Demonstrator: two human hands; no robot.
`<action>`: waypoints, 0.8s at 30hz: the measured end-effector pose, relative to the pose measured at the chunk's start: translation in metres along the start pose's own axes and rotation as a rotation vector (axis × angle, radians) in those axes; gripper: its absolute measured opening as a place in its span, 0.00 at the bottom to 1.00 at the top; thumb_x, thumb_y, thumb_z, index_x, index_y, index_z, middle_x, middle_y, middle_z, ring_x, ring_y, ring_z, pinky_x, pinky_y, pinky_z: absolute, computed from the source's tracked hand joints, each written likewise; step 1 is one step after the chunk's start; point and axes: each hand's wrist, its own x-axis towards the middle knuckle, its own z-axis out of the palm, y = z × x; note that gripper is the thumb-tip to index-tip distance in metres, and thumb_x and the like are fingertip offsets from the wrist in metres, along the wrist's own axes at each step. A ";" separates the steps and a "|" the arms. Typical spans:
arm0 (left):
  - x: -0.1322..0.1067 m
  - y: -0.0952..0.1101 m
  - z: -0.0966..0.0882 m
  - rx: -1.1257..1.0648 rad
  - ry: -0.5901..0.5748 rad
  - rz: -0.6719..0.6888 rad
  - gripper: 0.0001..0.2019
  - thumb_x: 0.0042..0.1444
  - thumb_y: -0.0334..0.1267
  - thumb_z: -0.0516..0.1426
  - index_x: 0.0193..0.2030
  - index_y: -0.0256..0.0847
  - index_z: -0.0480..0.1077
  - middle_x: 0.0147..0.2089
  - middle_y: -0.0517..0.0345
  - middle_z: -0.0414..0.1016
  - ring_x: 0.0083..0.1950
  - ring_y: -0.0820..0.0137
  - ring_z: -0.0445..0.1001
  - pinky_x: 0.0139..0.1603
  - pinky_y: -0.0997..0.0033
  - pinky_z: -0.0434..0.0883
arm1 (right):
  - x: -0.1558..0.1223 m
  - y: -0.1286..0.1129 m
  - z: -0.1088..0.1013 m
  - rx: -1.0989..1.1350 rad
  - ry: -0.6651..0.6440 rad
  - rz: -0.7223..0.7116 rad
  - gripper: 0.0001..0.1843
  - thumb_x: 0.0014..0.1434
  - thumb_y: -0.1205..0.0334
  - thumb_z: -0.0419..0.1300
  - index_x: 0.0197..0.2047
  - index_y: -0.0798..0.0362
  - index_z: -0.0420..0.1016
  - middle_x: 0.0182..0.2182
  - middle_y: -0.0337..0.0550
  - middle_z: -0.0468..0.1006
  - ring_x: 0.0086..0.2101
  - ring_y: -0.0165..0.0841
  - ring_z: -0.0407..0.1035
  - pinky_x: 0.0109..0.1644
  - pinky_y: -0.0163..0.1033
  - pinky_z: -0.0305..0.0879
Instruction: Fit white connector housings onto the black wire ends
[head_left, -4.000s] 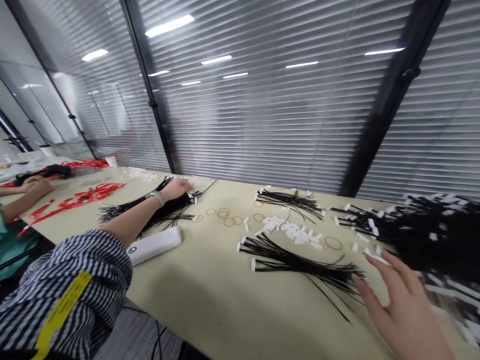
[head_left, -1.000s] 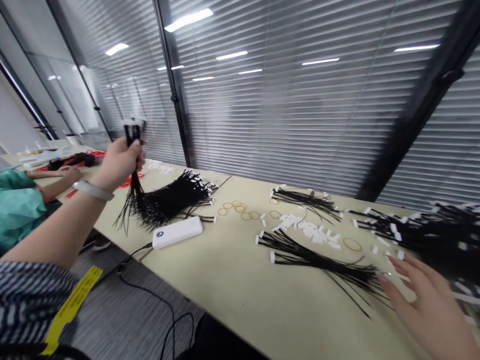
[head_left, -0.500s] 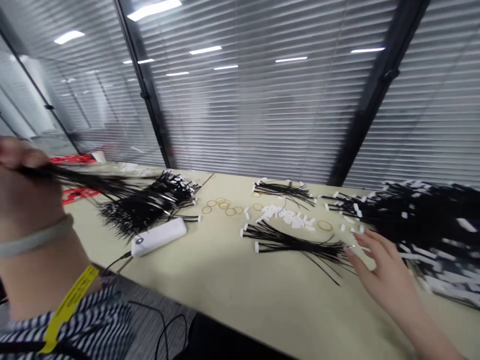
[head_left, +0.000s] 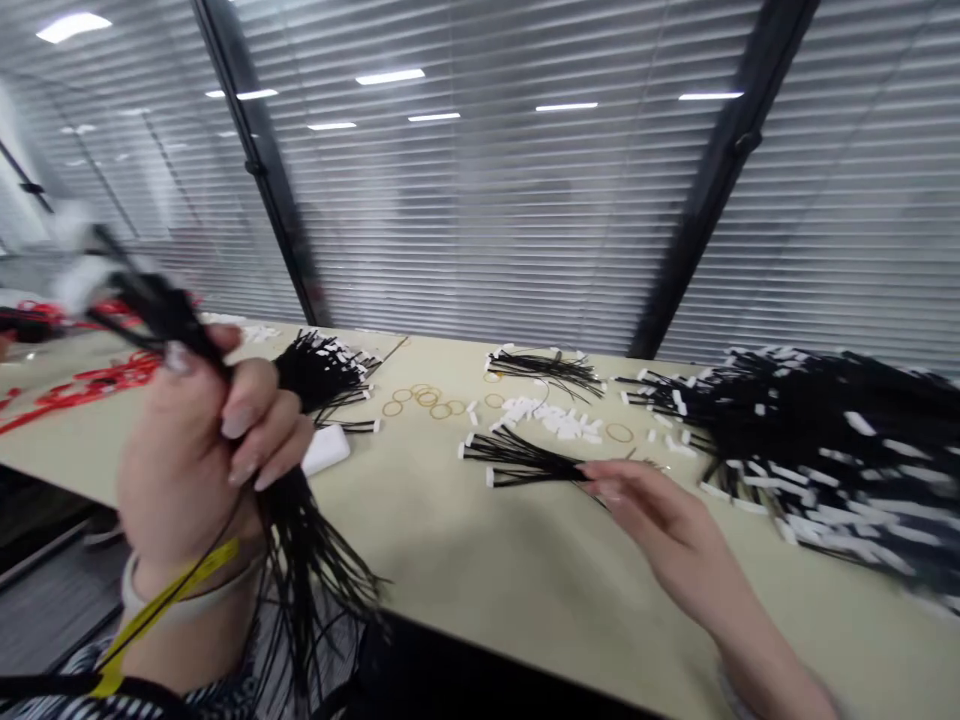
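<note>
My left hand [head_left: 210, 430] is raised at the left, fingers wrapped round a thick bundle of black wires [head_left: 311, 540]. White connectors, blurred, stick up above the fist, and loose wire ends hang down below it. On the table, my right hand [head_left: 660, 510] pinches a smaller bundle of black wires [head_left: 529, 460] near its right end; white connectors tip its left end. Just behind that bundle lies a scatter of small white connectors [head_left: 559, 417]. Several tan rubber bands [head_left: 427, 398] lie left of them.
A large heap of black wires [head_left: 817, 420] with white connectors covers the table's right side. Another wire bundle [head_left: 547, 370] lies at the back, and a pile of wires [head_left: 319, 370] behind my left hand. A white power bank [head_left: 327, 450] and red wires [head_left: 97, 385] are at left.
My left hand has come in from the left edge, turning its wire bundle upright. My right hand has moved left and closed on the smaller bundle. The view has shifted slightly.
</note>
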 end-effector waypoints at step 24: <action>0.042 -0.152 0.090 -0.691 0.027 -0.947 0.08 0.61 0.37 0.51 0.36 0.33 0.65 0.25 0.65 0.62 0.18 0.83 0.57 0.16 0.83 0.58 | 0.074 0.059 0.038 -0.632 -0.419 -0.054 0.15 0.61 0.54 0.52 0.42 0.57 0.68 0.39 0.43 0.72 0.39 0.31 0.67 0.44 0.42 0.65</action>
